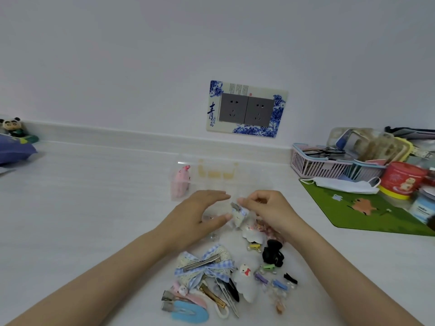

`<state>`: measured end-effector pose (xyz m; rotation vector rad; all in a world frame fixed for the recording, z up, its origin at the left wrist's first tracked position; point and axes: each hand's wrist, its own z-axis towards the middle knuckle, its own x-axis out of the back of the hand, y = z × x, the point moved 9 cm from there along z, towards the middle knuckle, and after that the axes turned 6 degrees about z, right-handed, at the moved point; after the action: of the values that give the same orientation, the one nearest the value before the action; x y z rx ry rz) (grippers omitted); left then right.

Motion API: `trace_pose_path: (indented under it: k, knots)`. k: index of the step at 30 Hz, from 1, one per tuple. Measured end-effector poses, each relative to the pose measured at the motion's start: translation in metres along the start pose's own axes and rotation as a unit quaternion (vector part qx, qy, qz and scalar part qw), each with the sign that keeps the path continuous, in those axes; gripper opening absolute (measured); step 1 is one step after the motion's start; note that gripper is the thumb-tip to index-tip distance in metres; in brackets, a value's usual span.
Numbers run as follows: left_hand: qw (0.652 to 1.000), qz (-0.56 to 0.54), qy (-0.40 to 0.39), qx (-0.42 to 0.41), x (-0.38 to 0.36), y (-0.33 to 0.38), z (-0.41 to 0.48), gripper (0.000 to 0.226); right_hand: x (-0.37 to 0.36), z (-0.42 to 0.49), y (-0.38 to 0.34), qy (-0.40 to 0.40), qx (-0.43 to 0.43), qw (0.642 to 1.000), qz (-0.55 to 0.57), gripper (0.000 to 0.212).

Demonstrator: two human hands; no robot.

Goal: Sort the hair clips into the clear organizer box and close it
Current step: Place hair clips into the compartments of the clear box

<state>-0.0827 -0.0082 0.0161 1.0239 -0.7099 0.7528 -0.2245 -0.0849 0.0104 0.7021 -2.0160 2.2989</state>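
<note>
The clear organizer box (249, 177) lies open on the white desk beyond my hands, with a pink clip (180, 183) in its left compartment. My right hand (266, 209) pinches a small white plush clip with a blue bow (239, 214). My left hand (200, 214) curls around it, thumb touching the clip, fingers apart. A pile of hair clips lies nearer to me: a blue checked bow clip (204, 263), a white kitty plush clip (246, 282), a black claw clip (273, 254), a light blue snap clip (190, 312) and several small coloured ones.
A green mat (367, 210) with a white face mask (341, 184) lies on the right. Behind it stand a pink basket (329, 164), a red tin (400, 178) and jars. A panda toy (13, 127) and a blue pouch sit far left. A wall socket (247, 110) is straight ahead.
</note>
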Motion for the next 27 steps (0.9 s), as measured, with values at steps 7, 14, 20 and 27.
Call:
trace_pose_path:
  k: [7,14,20,27]
  knots:
    - [0.992,-0.103,0.063,-0.024,0.01,0.012,0.006,0.026,-0.033,-0.015,-0.006,-0.12,-0.091,0.945,0.291,0.029]
    - [0.959,-0.28,0.007,0.045,0.007,0.02,0.021,0.022,-0.003,-0.015,-0.049,-0.071,0.112,0.971,0.199,0.042]
    - [0.974,-0.226,0.005,0.013,0.003,0.027,0.049,0.038,0.013,0.007,-0.045,-0.033,0.087,0.963,0.252,0.01]
    - [0.991,0.045,0.129,0.007,0.012,-0.003,0.05,0.062,0.079,0.07,-0.031,0.095,0.025,0.986,0.132,0.005]
